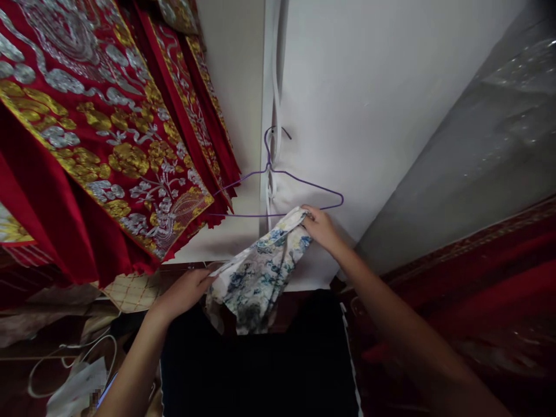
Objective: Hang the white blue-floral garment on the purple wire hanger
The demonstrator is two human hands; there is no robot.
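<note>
A white garment with blue and yellow flowers (264, 263) is stretched between my two hands, its lower part drooping in front of my dark clothes. My left hand (186, 292) pinches its left end. The upper right corner is gripped by my right hand (320, 227). Just above the garment hangs a purple wire hanger (304, 180), its hook near a white cord (275, 87). The hanger's bottom bar passes behind the garment's upper edge; I cannot tell whether they touch. What kind of garment it is cannot be made out.
Red cloth embroidered in gold and silver (130, 156) hangs at the left, overlapping the hanger's left end. A white panel (369, 87) stands ahead. Red fabric (490, 301) lies at the right. A white cable (32, 376) and white paper (78, 388) are at the lower left.
</note>
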